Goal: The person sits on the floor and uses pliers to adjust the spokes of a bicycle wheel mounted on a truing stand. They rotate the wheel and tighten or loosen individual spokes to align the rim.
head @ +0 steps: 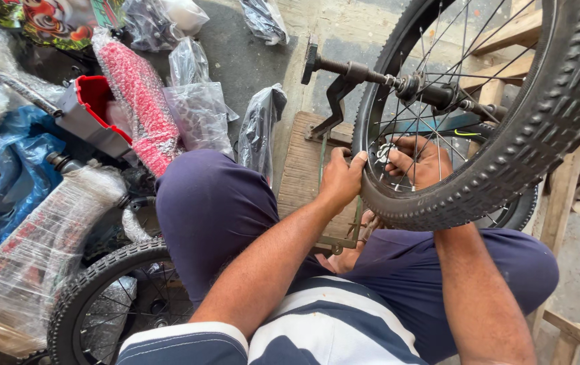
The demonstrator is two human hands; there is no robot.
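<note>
A black bicycle wheel [540,128] with a knobby tyre and thin spokes stands upright in front of me, its axle [398,84] pointing left. My left hand [341,177] grips the rim at the wheel's lower left edge. Reaching through the spokes from the other side, my right hand [417,162] has its fingers closed around something small and shiny by the rim; what it is I cannot tell. My knees in dark blue trousers [215,209] sit below the wheel.
A metal stand [334,108] rests on a wooden board [303,169]. At left lie a plastic-wrapped bicycle frame [40,230], a red wrapped part [142,101], a second small wheel [111,297] and clear plastic bags [199,108]. Wooden slats [506,40] stand behind the wheel.
</note>
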